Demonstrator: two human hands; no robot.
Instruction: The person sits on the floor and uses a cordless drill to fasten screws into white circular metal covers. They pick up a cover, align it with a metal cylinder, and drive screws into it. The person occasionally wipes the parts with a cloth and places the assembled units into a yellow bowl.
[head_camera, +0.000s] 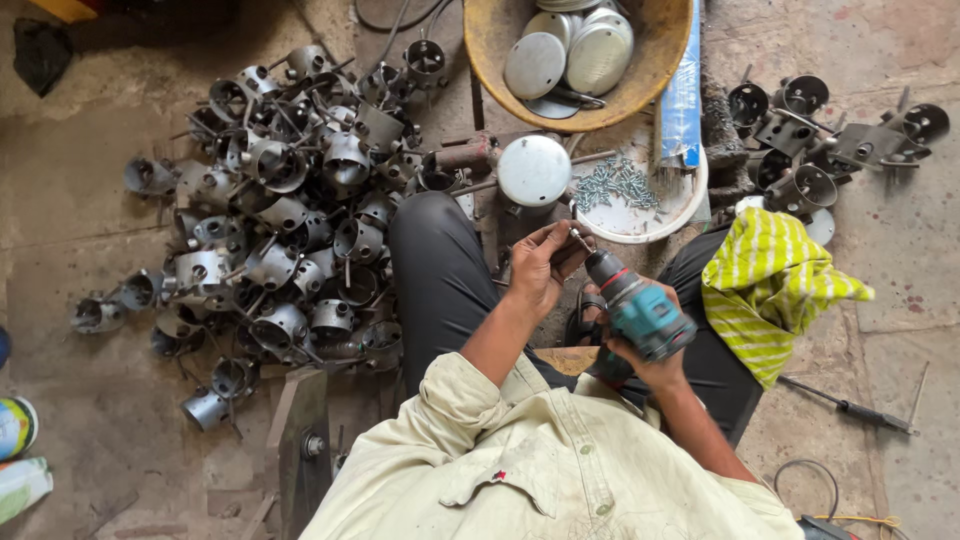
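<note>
A big heap of small grey metal cups (285, 215) lay on the dusty concrete floor (80, 190). A yellow bowl (655, 60) held round metal lids (570, 50). A white plate (685, 210) held silver screws (618, 185). A yellow striped cloth (775, 285) lay near a black screwdriver (850, 407).

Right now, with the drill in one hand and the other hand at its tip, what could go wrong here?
1. The left hand has fingers pinched right at the tip of the drill held by the right hand; a trigger slip could likely nick them.
2. The white dish of screws sits close by the knees; a nudge might scatter them.
3. The big pile of metal cups crowds the left leg, so sharp edges could scrape.
</note>
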